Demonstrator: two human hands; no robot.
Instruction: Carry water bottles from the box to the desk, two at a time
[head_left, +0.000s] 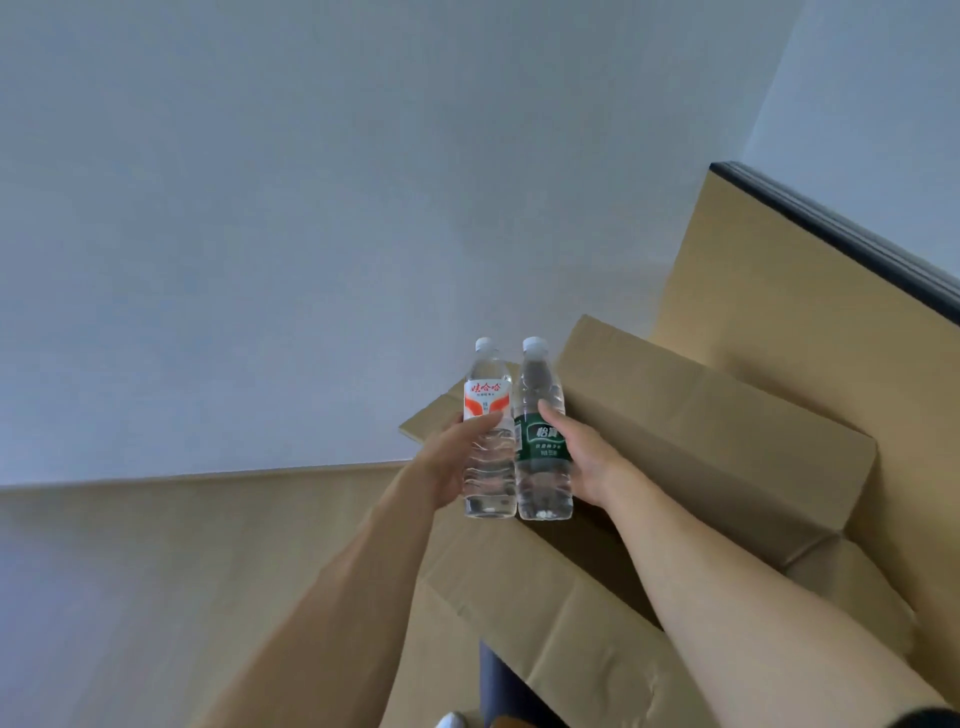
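From the head camera, your left hand (451, 462) grips the red-labelled bottle (488, 431) and your right hand (582, 457) grips the green-labelled bottle (543, 431), both upright, caps up, touching side by side above the open cardboard box (701, 441). The desk is not in view, so you must turn away from the box to find it.

The left bottle (489, 431) is clear, with a white cap and a white label bearing red characters and an orange-red winged pattern. The right bottle (544, 431) is clear too, with a white cap and a dark green label printed with white characters. The cardboard box (701, 441) is plain tan-brown, creased on its flaps. The wall (311, 208) is a pale bluish grey, the floor (156, 545) a light beige wood tone. A dark, near-black strip (841, 228) edges the upper right.
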